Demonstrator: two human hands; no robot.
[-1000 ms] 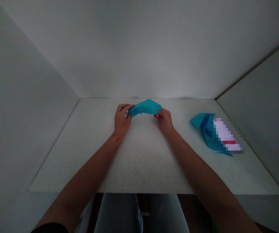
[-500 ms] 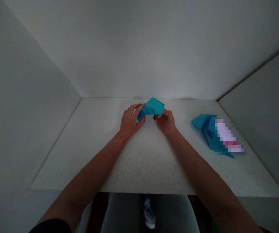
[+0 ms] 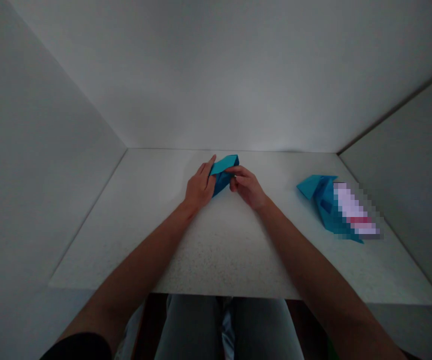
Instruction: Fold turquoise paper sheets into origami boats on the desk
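Note:
A piece of folded blue paper [image 3: 225, 164] is between my two hands, near the back of the white table. Its upper flap is lighter, and a darker fold shows beneath it. My left hand [image 3: 199, 187] grips the paper's left side, with the thumb hidden behind the fold and one finger stretched up along the edge. At its right side my right hand [image 3: 249, 187] pinches the paper, the index finger laid against the fold and the other fingers curled. Part of the paper is hidden behind my fingers.
To the right on the white table [image 3: 216, 265] lies another folded blue paper shape [image 3: 324, 205], partly covered by a blurred pink-and-white patch. A wall [image 3: 219, 90] rises straight behind the table, and side walls [image 3: 411, 165] close it in. My legs are below the front edge.
The paper has been turned and tilted, so its broad flat face no longer shows and an opened fold does. My right hand has moved slightly left, its index finger now on the fold.

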